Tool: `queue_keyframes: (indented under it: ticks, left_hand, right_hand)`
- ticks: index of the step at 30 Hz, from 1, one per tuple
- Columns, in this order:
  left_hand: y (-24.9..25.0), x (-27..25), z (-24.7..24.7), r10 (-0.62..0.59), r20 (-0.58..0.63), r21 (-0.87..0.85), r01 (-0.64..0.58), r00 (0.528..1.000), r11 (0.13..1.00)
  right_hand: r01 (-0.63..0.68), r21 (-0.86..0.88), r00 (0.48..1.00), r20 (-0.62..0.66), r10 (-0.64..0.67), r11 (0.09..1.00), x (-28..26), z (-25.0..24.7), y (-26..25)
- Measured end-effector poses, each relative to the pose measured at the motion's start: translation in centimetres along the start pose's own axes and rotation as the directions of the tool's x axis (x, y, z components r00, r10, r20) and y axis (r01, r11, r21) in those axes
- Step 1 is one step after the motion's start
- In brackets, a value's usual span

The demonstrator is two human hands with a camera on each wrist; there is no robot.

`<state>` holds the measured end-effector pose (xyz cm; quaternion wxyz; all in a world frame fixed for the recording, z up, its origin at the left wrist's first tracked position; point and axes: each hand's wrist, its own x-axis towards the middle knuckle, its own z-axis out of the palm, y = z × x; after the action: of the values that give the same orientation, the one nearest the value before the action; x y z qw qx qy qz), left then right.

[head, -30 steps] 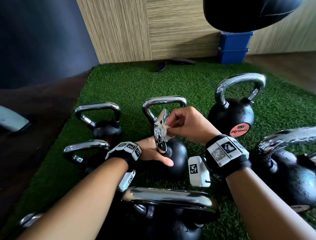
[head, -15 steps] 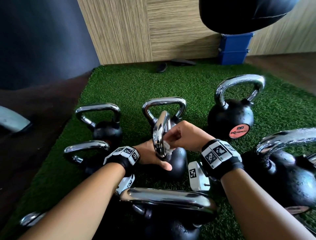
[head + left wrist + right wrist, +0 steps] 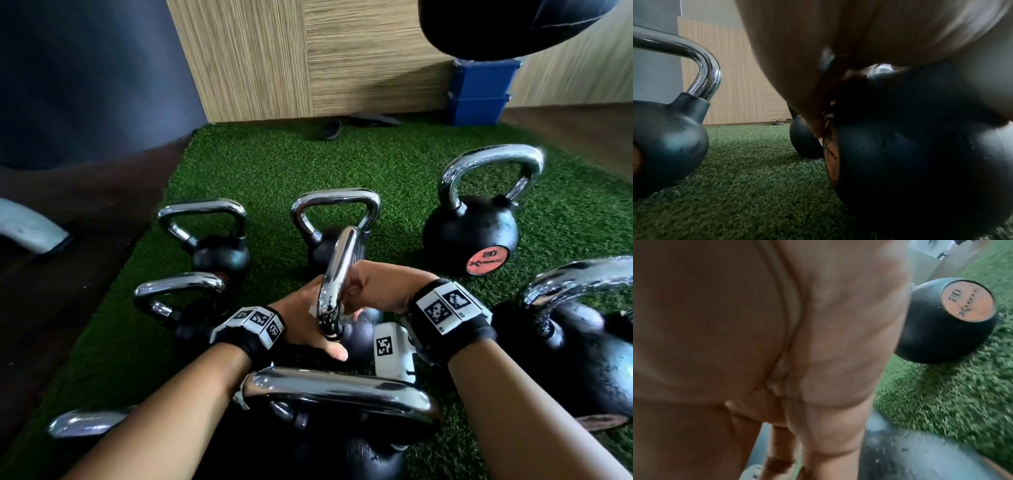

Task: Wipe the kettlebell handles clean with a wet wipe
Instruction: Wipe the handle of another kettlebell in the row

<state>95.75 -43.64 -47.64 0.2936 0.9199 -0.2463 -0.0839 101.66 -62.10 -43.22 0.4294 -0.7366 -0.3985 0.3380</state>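
Note:
A black kettlebell (image 3: 359,334) stands mid-turf, its chrome handle (image 3: 337,274) seen edge-on. My left hand (image 3: 301,318) wraps over the ball on the left side, thumb pointing toward me; the left wrist view shows the palm on the dark ball (image 3: 920,146). My right hand (image 3: 376,291) grips low on the handle's right side, fingers curled round the bar with the wet wipe under them. Only a white scrap of the wipe (image 3: 312,311) shows past the bar, and a bit of it (image 3: 882,69) under the palm. The right wrist view is mostly my right hand (image 3: 777,337).
Several other chrome-handled kettlebells crowd the green turf (image 3: 274,164): one directly in front of me (image 3: 335,390), one with a "20" label (image 3: 469,236), a large one at right (image 3: 582,342), two at left (image 3: 219,253). Blue boxes (image 3: 479,92) stand by the wooden wall. Dark floor lies left.
My right hand has slid down the handle with the wipe, from near the top to its base. The left hand has stayed on the ball.

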Motion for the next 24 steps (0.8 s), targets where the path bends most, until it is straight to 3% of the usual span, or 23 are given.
queue_keyframes:
  ticks: [3, 6, 10, 12, 14, 16, 18, 22, 24]
  left_hand:
    - [0.5, 0.2, -0.3, 0.012, 0.041, 0.128, -0.017, 0.999, 0.992]
    - [0.5, 0.2, 0.0, 0.122, 0.043, 0.246, -0.129, 0.992, 0.961]
    - [0.9, 0.2, -0.3, 0.219, -0.043, 0.043, -0.217, 0.975, 0.975]
    - [0.9, 0.5, 0.0, 0.258, -0.006, -0.039, -0.258, 0.966, 0.965]
    - [0.6, 1.1, 0.2, 0.170, 0.073, -0.086, -0.163, 0.983, 0.983]
    - [0.3, 1.0, 0.1, -0.004, 0.112, -0.042, 0.009, 0.994, 0.999]
    - [-0.3, 0.8, 0.2, 0.012, 0.087, 0.006, -0.012, 0.996, 1.000]
    - [-0.1, 0.4, 0.2, -0.026, 0.013, -0.134, 0.028, 1.000, 0.991]
    - [-0.2, 0.7, 0.4, -0.025, 0.035, -0.080, 0.028, 0.999, 0.996]
  right_hand:
    - [0.040, 0.149, 0.999, 0.003, -0.041, 0.988, -0.1, 0.2, 0.8]
    - [0.062, 0.408, 0.996, 0.026, -0.080, 0.911, -0.3, 0.6, 1.9]
    - [0.081, 0.674, 0.997, -0.045, -0.068, 0.734, 0.2, 1.3, 2.9]
    - [0.107, 0.753, 0.993, -0.048, -0.107, 0.649, 0.3, 1.7, 3.3]
    - [0.118, 0.782, 0.988, -0.032, -0.150, 0.612, 0.2, 2.0, 3.6]
    - [0.120, 0.791, 0.986, -0.025, -0.165, 0.600, 0.2, 2.0, 3.7]
    - [0.133, 0.830, 0.988, -0.068, -0.137, 0.541, 0.3, 1.9, 3.6]
    - [0.191, 0.889, 0.978, -0.209, -0.002, 0.417, 0.5, 1.5, 3.5]
    - [0.182, 0.879, 0.977, -0.213, 0.022, 0.440, 0.4, 1.4, 3.3]
